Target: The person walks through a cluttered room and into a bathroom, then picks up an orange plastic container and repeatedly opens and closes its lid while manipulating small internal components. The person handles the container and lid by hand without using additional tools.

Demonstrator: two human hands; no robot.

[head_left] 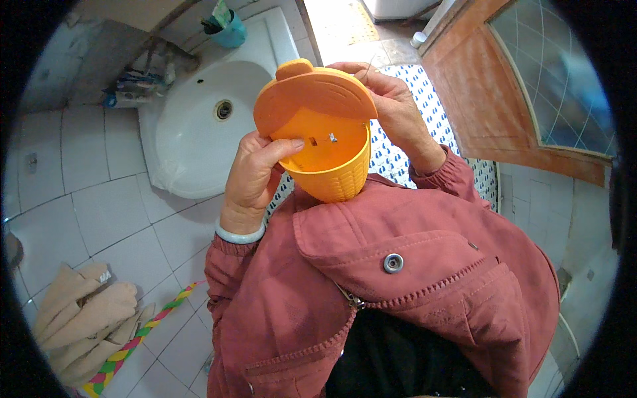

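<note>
I hold a small yellow plastic bin with a woven-pattern wall in front of my chest. Its orange lid stands raised, so the inside shows. My left hand grips the bin's left side, thumb over the rim and inside, other fingers mostly hidden behind. My right hand is closed at the lid's right edge, and a thin wire sticks up from its pinched fingers. On the bin's inner wall are a small dark slot and a small silvery piece, with a fine line between them.
A white washbasin lies to the left, with a blue cup on its far corner. A wooden door with glass stands open at right. Beige cloth and a braided colourful cord are at lower left.
</note>
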